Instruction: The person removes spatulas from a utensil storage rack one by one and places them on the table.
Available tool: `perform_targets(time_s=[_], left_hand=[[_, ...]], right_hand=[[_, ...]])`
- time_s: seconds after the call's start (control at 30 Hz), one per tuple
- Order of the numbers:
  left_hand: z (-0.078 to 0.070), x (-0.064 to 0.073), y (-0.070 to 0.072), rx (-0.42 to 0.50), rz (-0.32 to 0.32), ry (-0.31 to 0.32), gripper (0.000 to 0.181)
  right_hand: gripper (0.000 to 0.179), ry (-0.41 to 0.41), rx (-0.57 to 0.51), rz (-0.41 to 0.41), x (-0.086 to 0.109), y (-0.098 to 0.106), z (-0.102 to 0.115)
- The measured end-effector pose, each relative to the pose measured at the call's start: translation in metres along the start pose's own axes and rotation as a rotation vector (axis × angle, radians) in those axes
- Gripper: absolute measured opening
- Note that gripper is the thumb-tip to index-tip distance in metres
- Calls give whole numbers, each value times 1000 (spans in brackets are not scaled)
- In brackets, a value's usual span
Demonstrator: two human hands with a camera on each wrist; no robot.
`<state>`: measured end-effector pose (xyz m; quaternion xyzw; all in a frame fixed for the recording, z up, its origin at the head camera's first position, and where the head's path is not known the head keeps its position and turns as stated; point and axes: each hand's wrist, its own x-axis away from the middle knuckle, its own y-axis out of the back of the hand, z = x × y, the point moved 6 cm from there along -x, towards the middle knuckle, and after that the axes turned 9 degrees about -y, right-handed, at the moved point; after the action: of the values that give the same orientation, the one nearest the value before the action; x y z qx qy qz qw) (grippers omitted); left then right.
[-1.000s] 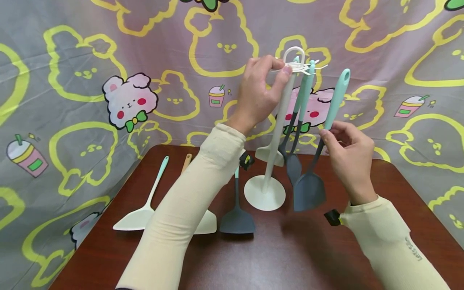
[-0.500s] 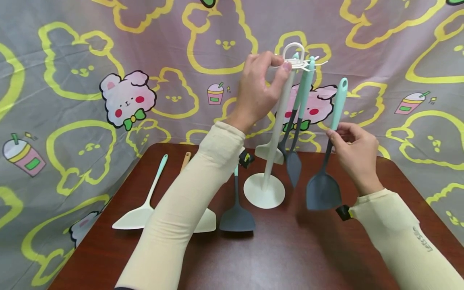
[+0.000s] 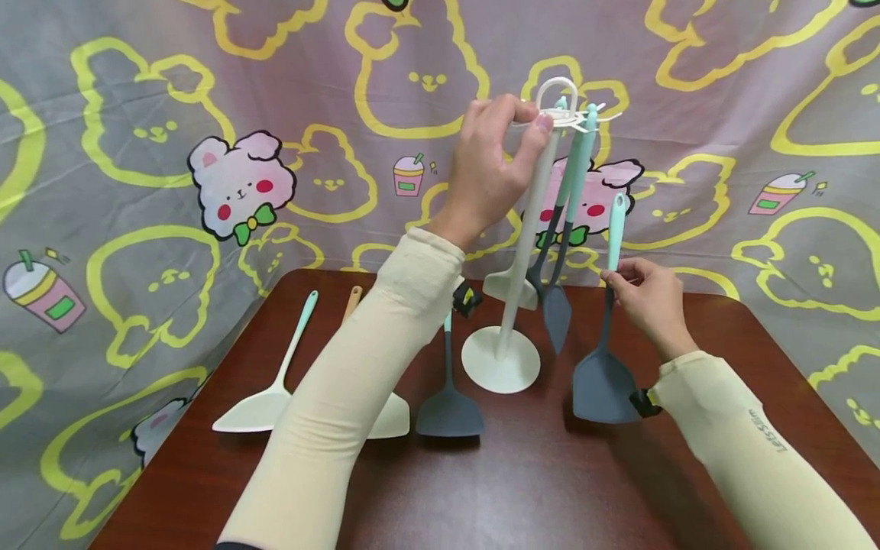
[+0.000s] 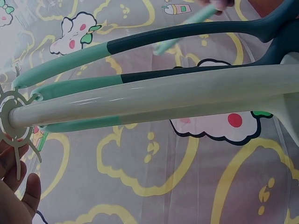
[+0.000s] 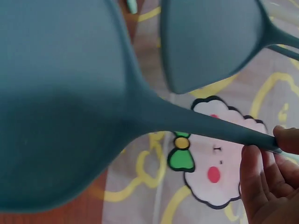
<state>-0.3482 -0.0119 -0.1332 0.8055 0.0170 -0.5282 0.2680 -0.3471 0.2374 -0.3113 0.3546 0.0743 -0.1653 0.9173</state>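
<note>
A white utensil stand (image 3: pixel 500 359) with a round base and a hooked ring on top rises from the table. My left hand (image 3: pixel 491 160) pinches that ring at its near left side. Several utensils with mint handles (image 3: pixel 580 172) hang from the hooks on the far and right sides, some with dark grey heads, one with a white head. To the right of the stand, my right hand (image 3: pixel 649 302) pinches a dark grey spatula (image 3: pixel 603 386) where its mint handle meets the grey shaft. The spatula is nearly upright, blade down, apart from the hooks. Its blade fills much of the right wrist view.
Left of the stand a white spatula (image 3: pixel 264 405) with a mint handle, a wooden-handled cream spatula (image 3: pixel 392 420) and another grey spatula (image 3: pixel 450 412) lie on the brown table (image 3: pixel 495 489). My left sleeve partly covers the cream one. A patterned cloth (image 3: pixel 330 76) hangs behind.
The grey spatula in my right hand first swung right, away from the stand, then came lower and slightly back left. My left hand stays on the stand's ring.
</note>
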Motion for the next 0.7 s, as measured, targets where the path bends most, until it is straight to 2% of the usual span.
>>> perform_targets(time_s=[0.17, 0.47, 0.7], left_hand=[[0, 0, 0, -6, -3, -5, 27], [-2, -2, 4, -32, -21, -37, 27], [-1, -1, 0, -22, -2, -10, 27]], right_hand=[[29, 26, 45, 36, -3, -13, -8], [29, -57, 80, 182, -11, -41, -20], [31, -118, 113, 285, -11, -61, -37]])
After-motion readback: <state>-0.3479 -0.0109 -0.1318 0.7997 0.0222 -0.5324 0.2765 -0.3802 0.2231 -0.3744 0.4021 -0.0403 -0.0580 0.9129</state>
